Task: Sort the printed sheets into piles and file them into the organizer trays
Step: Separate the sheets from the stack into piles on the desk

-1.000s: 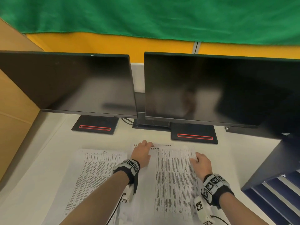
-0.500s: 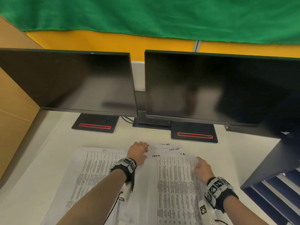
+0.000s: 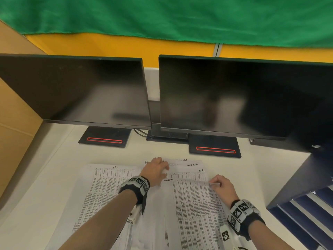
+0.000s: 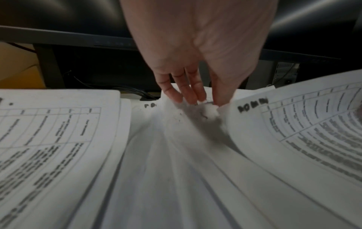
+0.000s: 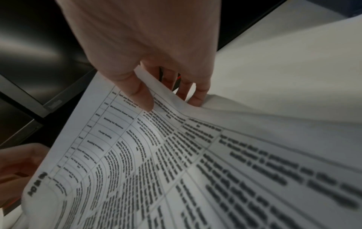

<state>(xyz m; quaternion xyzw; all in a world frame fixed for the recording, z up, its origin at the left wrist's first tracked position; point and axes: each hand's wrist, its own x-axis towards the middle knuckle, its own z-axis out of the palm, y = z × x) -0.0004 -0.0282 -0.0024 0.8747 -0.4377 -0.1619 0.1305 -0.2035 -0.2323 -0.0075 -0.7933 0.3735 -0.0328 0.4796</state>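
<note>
Two piles of printed sheets lie on the white desk (image 3: 59, 159): a left pile (image 3: 108, 188) (image 4: 49, 131) and a fanned right pile (image 3: 187, 171). My left hand (image 3: 156, 168) (image 4: 188, 96) presses straight fingers down on the far left part of the right pile. The right hand (image 3: 220, 184) (image 5: 170, 100) pinches the far right corner of the top sheet (image 3: 194, 210) (image 5: 176, 155), thumb on top and fingers beneath. That sheet's far edge is raised and curls (image 4: 293, 124). The dark blue organizer trays (image 3: 306, 208) stand at the right.
Two dark monitors (image 3: 81, 91) (image 3: 234, 98) stand across the back of the desk on black bases (image 3: 106, 138) (image 3: 214, 147). A brown cardboard wall (image 3: 14, 114) closes the left side. Bare desk lies between the bases and the sheets.
My right hand has drawn the top sheet toward me and lifted its far edge, uncovering the headings of the sheets beneath. The left hand has stayed on the pile.
</note>
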